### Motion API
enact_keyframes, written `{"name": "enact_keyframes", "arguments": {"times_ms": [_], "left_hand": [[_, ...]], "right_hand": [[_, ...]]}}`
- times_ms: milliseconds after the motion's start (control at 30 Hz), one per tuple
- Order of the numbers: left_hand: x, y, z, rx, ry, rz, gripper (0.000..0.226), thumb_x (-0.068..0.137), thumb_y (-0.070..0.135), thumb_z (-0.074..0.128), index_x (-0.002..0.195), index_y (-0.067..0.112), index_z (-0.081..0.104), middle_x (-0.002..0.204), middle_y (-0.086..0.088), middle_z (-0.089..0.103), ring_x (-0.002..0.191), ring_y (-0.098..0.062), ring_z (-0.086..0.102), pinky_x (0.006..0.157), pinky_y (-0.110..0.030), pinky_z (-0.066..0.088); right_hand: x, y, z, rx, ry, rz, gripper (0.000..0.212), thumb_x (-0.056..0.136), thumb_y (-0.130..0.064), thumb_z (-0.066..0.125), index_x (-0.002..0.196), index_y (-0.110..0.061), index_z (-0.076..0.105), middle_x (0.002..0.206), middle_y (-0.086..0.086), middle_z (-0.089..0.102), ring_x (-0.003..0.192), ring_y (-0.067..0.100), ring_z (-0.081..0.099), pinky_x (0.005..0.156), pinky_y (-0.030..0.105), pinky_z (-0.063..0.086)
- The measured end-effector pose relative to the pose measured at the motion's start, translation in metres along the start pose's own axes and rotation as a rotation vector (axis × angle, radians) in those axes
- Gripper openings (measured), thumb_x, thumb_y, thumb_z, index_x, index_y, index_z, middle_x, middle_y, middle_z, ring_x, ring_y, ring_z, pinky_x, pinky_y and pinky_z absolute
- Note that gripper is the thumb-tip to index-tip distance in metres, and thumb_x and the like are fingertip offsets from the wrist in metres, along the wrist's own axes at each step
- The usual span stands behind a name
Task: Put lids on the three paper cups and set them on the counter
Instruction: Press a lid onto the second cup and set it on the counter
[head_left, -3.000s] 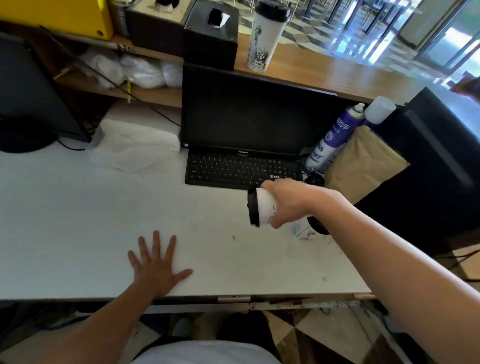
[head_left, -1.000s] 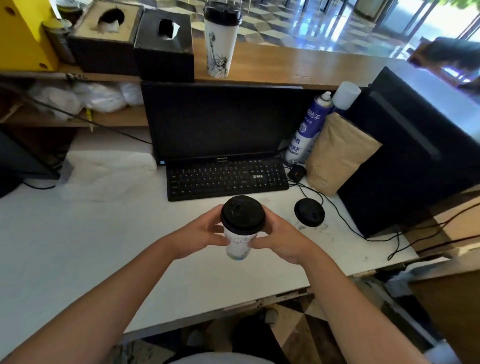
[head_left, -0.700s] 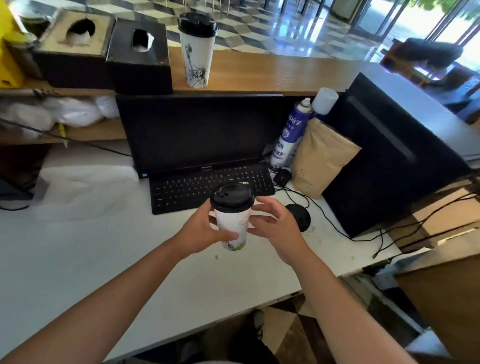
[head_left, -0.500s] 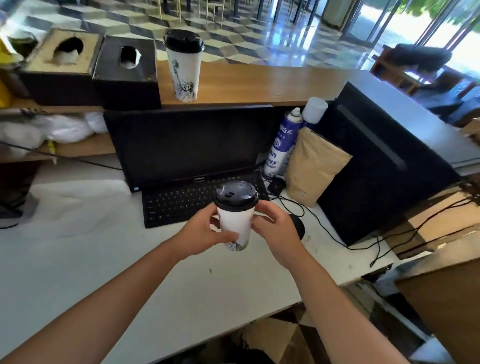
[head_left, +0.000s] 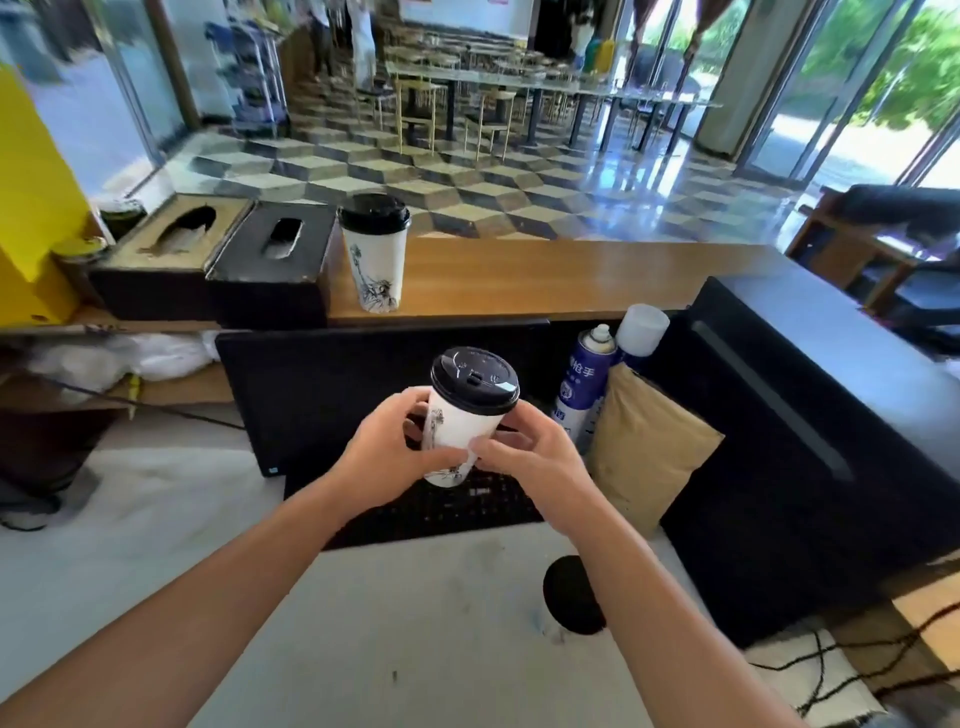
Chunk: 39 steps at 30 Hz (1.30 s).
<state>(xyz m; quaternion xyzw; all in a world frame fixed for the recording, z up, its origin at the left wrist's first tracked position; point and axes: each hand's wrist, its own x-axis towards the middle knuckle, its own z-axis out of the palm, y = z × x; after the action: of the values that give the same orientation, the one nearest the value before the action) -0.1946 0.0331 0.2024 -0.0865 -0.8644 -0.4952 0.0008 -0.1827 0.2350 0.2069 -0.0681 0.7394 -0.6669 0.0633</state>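
A white paper cup (head_left: 457, 431) with a black lid (head_left: 475, 381) on it is held upright in the air in front of the monitor, tilted slightly right. My left hand (head_left: 387, 457) wraps its left side and my right hand (head_left: 524, 457) grips its lower right side. A second lidded white cup (head_left: 375, 260) stands on the wooden counter (head_left: 545, 278) beside the tissue boxes. A loose black lid (head_left: 571, 595) lies flat on the white desk (head_left: 130, 545) under my right forearm.
A black monitor (head_left: 322, 384) and keyboard (head_left: 447, 509) sit just below the cup. A spray can (head_left: 584, 384), brown paper bag (head_left: 644, 452) and large black machine (head_left: 810, 431) fill the right. Two tissue boxes (head_left: 218, 270) stand on the counter's left.
Both hands have lifted the lidded cup higher and farther forward, toward the counter. My view has tilted up, so the café floor beyond now shows.
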Motion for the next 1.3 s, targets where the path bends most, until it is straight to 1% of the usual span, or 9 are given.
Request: {"name": "enact_keyframes", "arguments": {"times_ms": [200,333,433,600,733,933,1067,1167,1300], "left_hand": [[0.057,0.031,0.006,0.008,0.122,0.008,0.061,0.073,0.039,0.083,0.128,0.032,0.058,0.12,0.011,0.063,0.101,-0.009,0.062,0.087,-0.034,0.053],[0.09,0.047,0.005,-0.009,0.177,0.007,0.064,0.073,0.035,0.083,0.13,0.033,0.055,0.119,0.01,0.065,0.105,-0.009,0.063,0.087,-0.03,0.051],[0.117,0.052,0.003,0.022,0.212,-0.001,0.07,0.073,0.029,0.085,0.135,0.027,0.053,0.122,0.008,0.066,0.106,-0.011,0.064,0.082,-0.024,0.048],[0.156,0.056,0.001,0.061,0.237,-0.013,0.066,0.077,0.025,0.082,0.136,0.022,0.053,0.126,0.004,0.065,0.107,-0.012,0.063,0.088,-0.029,0.049],[0.178,0.056,0.007,0.041,0.297,-0.014,0.063,0.08,0.017,0.08,0.137,0.02,0.053,0.119,0.009,0.061,0.103,-0.01,0.059,0.078,-0.013,0.042],[0.198,0.046,0.018,-0.004,0.336,-0.031,0.061,0.082,0.007,0.075,0.137,0.024,0.052,0.117,0.012,0.06,0.087,0.011,0.056,0.064,0.002,0.044],[0.205,0.036,0.023,-0.016,0.349,-0.063,0.065,0.083,0.006,0.073,0.139,0.03,0.049,0.125,0.009,0.063,0.092,0.002,0.062,0.064,-0.004,0.046],[0.208,0.031,0.023,-0.001,0.356,-0.07,0.065,0.083,0.004,0.072,0.139,0.028,0.049,0.125,0.006,0.063,0.093,-0.003,0.065,0.062,-0.001,0.046],[0.211,0.026,0.022,0.034,0.355,-0.059,0.067,0.083,0.004,0.073,0.141,0.027,0.047,0.127,0.002,0.063,0.096,-0.009,0.068,0.07,-0.008,0.05]], "right_hand": [[0.059,-0.03,-0.031,-0.054,0.003,-0.094,0.036,0.088,-0.014,0.075,0.122,-0.024,0.069,0.117,-0.009,0.075,0.107,0.01,0.071,0.094,0.037,0.059],[0.098,-0.041,-0.046,-0.105,0.001,-0.141,0.034,0.086,-0.021,0.075,0.118,-0.03,0.07,0.118,-0.009,0.075,0.112,0.018,0.071,0.1,0.051,0.054],[0.128,-0.048,-0.057,-0.145,0.005,-0.185,0.038,0.086,-0.022,0.074,0.123,-0.031,0.069,0.119,-0.011,0.075,0.113,0.017,0.07,0.1,0.053,0.054],[0.173,-0.048,-0.068,-0.13,0.023,-0.19,0.044,0.089,-0.017,0.073,0.131,-0.028,0.066,0.119,-0.009,0.075,0.109,0.013,0.071,0.098,0.049,0.056],[0.201,-0.044,-0.072,-0.148,0.014,-0.184,0.046,0.092,-0.017,0.069,0.135,-0.032,0.063,0.122,-0.011,0.073,0.111,0.012,0.071,0.097,0.048,0.056],[0.225,-0.034,-0.074,-0.181,0.017,-0.176,0.045,0.093,-0.02,0.066,0.134,-0.037,0.062,0.119,-0.016,0.074,0.112,0.006,0.069,0.098,0.047,0.056],[0.232,-0.03,-0.074,-0.201,0.007,-0.161,0.046,0.093,-0.021,0.066,0.136,-0.036,0.061,0.12,-0.016,0.073,0.113,0.003,0.067,0.098,0.045,0.056],[0.233,-0.028,-0.073,-0.202,0.009,-0.154,0.045,0.093,-0.019,0.066,0.134,-0.036,0.062,0.119,-0.017,0.073,0.113,0.002,0.067,0.098,0.043,0.056],[0.233,-0.026,-0.071,-0.228,-0.002,-0.159,0.044,0.094,-0.019,0.066,0.136,-0.032,0.062,0.121,-0.016,0.072,0.114,0.003,0.066,0.099,0.041,0.055]]}}
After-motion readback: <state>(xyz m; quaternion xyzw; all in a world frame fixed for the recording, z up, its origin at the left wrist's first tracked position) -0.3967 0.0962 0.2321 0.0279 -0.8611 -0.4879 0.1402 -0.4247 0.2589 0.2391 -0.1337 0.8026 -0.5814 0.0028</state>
